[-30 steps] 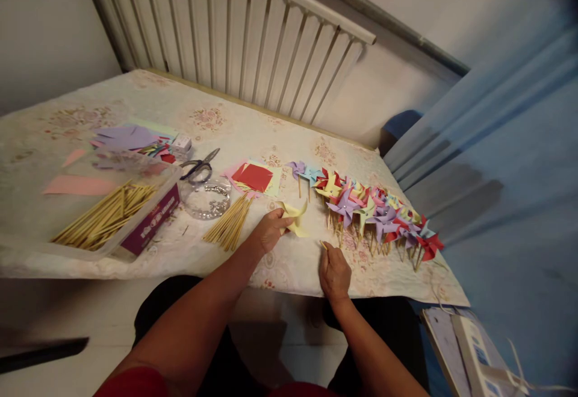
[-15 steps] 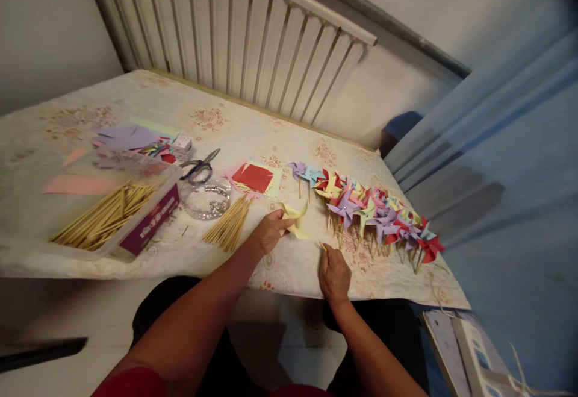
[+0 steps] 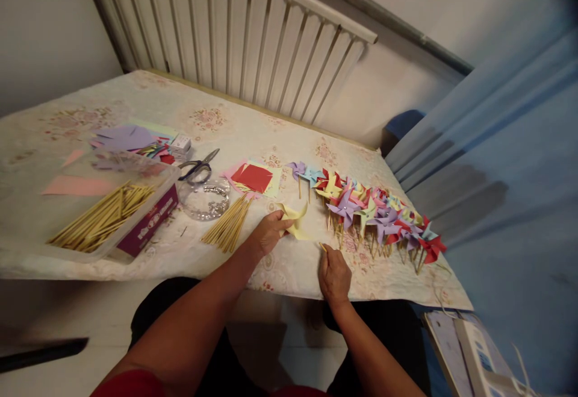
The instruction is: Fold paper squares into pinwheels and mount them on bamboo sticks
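Observation:
Between the fingers of my left hand (image 3: 271, 232) is a yellow paper pinwheel (image 3: 297, 221), its blades curled up off the table. My right hand (image 3: 335, 275) is closed around a thin wooden stick (image 3: 323, 247); only the tip shows above the fingers, and the rest is hidden. The stick and the pinwheel are a short gap apart. Just left of my left hand lies a fan of wooden sticks (image 3: 227, 223). Many finished pinwheels on sticks (image 3: 383, 219), in several colours, lie to the right of my right hand.
A clear plastic box (image 3: 149, 219) of sticks stands at left. Near it are a round clear dish of metal pins (image 3: 205, 201), scissors (image 3: 198, 168), a small white box (image 3: 181, 145) and paper scraps (image 3: 124, 138). Square papers (image 3: 253, 178) are stacked mid-table. A blue curtain (image 3: 510, 138) hangs at right.

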Demonstrator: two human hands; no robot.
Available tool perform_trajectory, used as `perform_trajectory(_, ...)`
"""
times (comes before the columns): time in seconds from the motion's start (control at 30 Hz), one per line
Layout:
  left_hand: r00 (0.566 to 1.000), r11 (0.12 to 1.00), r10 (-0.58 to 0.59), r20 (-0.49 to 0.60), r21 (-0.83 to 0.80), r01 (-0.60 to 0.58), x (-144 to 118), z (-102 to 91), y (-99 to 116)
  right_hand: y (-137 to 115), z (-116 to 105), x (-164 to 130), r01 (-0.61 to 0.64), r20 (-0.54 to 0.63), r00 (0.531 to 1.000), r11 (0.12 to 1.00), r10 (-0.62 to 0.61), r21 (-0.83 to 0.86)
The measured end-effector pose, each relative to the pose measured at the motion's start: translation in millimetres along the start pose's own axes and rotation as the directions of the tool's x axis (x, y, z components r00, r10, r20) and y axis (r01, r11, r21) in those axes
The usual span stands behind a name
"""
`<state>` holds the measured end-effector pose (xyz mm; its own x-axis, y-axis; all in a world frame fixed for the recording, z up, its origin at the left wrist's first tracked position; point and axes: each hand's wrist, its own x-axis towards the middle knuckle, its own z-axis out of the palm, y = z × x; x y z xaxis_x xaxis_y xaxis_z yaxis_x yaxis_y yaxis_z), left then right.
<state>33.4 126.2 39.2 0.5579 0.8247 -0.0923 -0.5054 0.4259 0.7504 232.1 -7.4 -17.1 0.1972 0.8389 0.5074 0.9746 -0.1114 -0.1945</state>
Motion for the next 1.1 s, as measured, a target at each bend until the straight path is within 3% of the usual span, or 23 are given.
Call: perform_trajectory(1.1,1.0,1.0,-0.008,-0.001,0.0,0.008,-0.7,0.4,0.8,-1.3,-1.9,0.6,0.0,0.003,1.0,1.0,0.0,0.008)
